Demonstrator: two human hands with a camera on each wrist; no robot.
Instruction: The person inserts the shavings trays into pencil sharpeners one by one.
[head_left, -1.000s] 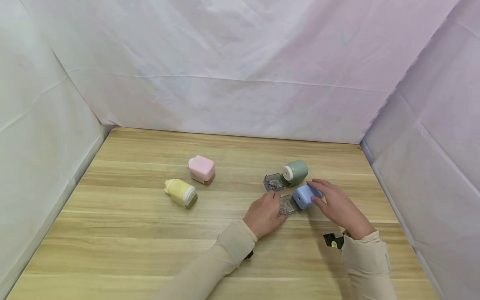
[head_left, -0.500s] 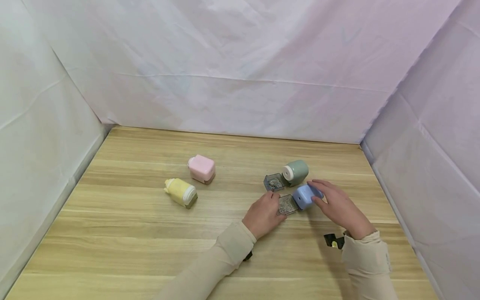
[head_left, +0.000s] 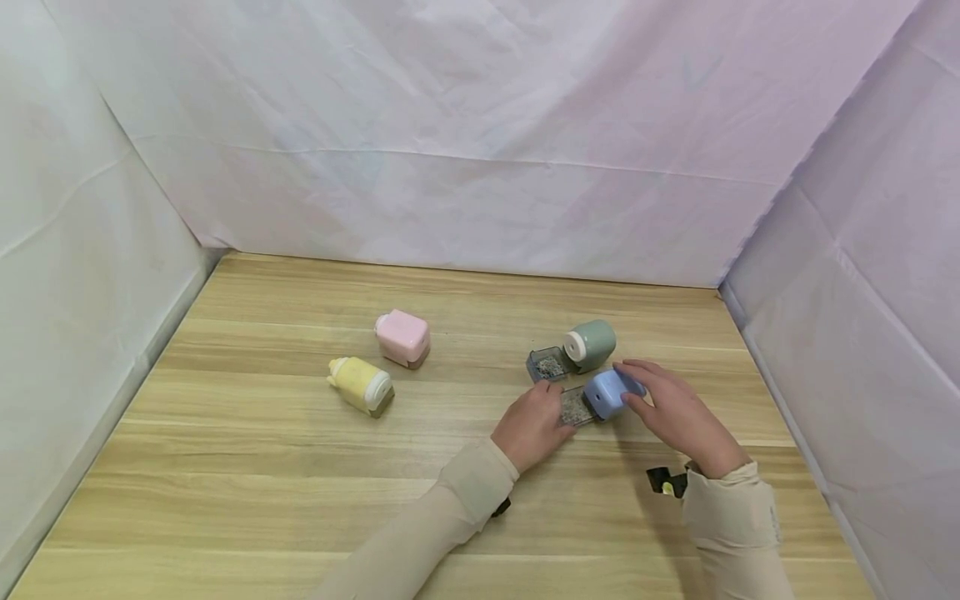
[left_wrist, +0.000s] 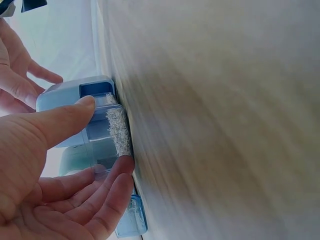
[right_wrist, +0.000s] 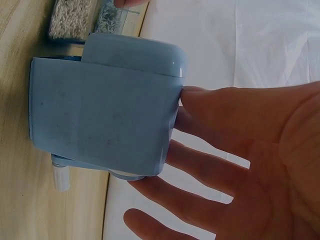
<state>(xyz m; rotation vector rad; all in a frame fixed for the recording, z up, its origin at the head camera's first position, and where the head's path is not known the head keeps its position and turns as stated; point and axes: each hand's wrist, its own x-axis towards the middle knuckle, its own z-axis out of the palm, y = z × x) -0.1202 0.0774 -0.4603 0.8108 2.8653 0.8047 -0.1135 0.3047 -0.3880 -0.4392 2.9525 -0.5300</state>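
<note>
A blue pencil sharpener [head_left: 606, 393] stands on the table, its see-through shavings drawer [head_left: 576, 408] pulled partway out to the left. My left hand [head_left: 531, 427] pinches that drawer, thumb on one side and fingertips on the other in the left wrist view. Grey shavings [left_wrist: 118, 131] lie inside it. My right hand [head_left: 678, 417] holds the sharpener's body from the right. In the right wrist view the thumb [right_wrist: 205, 102] presses one edge while fingers reach behind; a small crank knob [right_wrist: 61, 177] sticks out below. Behind stands a green sharpener [head_left: 592, 345], its own drawer [head_left: 549, 364] out and holding shavings.
To the left on the wooden table [head_left: 262, 500] stand a pink sharpener [head_left: 403, 337] and a yellow sharpener [head_left: 362, 385]. White cloth [head_left: 480, 208] closes off the back and both sides. Dark wrist-camera parts [head_left: 666, 482] show by the right sleeve.
My left hand has shifted slightly to the right, sliding the drawer a little further into the blue pencil sharpener. The right hand has stayed in place on its body.
</note>
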